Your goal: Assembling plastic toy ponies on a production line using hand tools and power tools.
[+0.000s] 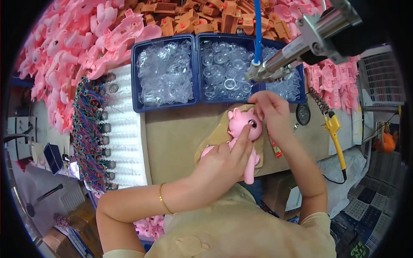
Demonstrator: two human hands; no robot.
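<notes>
A pink toy pony (248, 172) lies on a tan, shaped rest (201, 149) on the worktable, its head toward the far side and one printed eye facing up. My left hand (226, 160) is over its body and holds it, the index finger stretched along the face below the eye. Beside the top of the head is my right hand (272, 112), with thumb and fingertips pinched together. Whatever lies between those fingertips is too small to make out. Just above that hand hangs the metal tip of an arm-like fixture (279, 58) with a blue hose (257, 32).
Blue bins (134, 92) of clear plastic parts stand behind the pony. Pink shells (56, 64) and orange-brown parts (189, 21) are heaped beyond. Wired round speakers (107, 139) line the left side. At right, a yellow-handled soldering iron (335, 131) sits in a coil holder near a dark oval disc (303, 114).
</notes>
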